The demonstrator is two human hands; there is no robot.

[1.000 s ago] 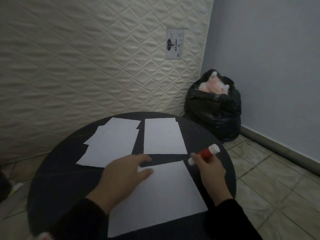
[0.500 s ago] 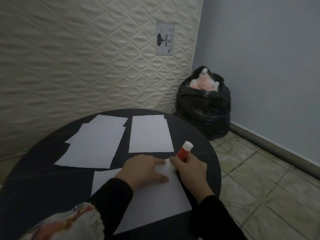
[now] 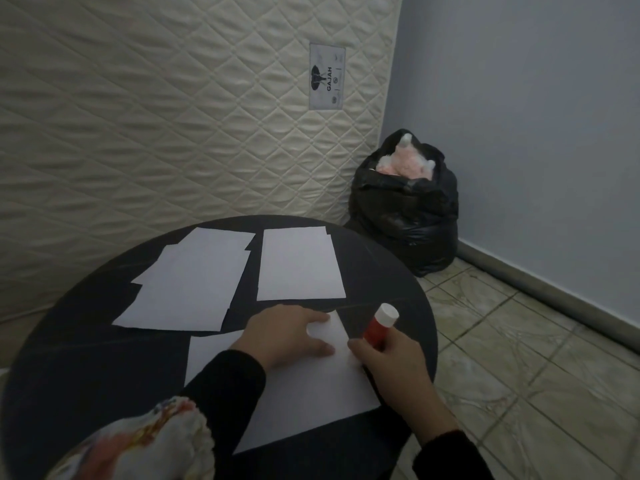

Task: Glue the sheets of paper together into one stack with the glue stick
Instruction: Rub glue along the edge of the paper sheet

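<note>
We read "GAJAH" on the mattress label (image 3: 327, 76). Below it, our left hand (image 3: 289, 336) lies flat on a sheet (image 3: 311, 386). Our right hand (image 3: 394, 367) keeps a closed grip on the glue stick (image 3: 380, 328).

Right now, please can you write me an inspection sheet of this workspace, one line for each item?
Surface: round dark table, sheets of paper spread on it.
Job's things: near white paper sheet under both hands; overlapping white sheets at far left; small white pile at far right; red glue stick with white end, tilted.
Clutter: nothing seen on the table.
Hands: left hand pressed flat on the near sheet; right hand gripping the glue stick at the sheet's far right corner.
Cables: nothing seen.
Surroundings: cream quilted mattress upright behind the table; full black plastic bag on the tiled floor; grey wall.
</note>
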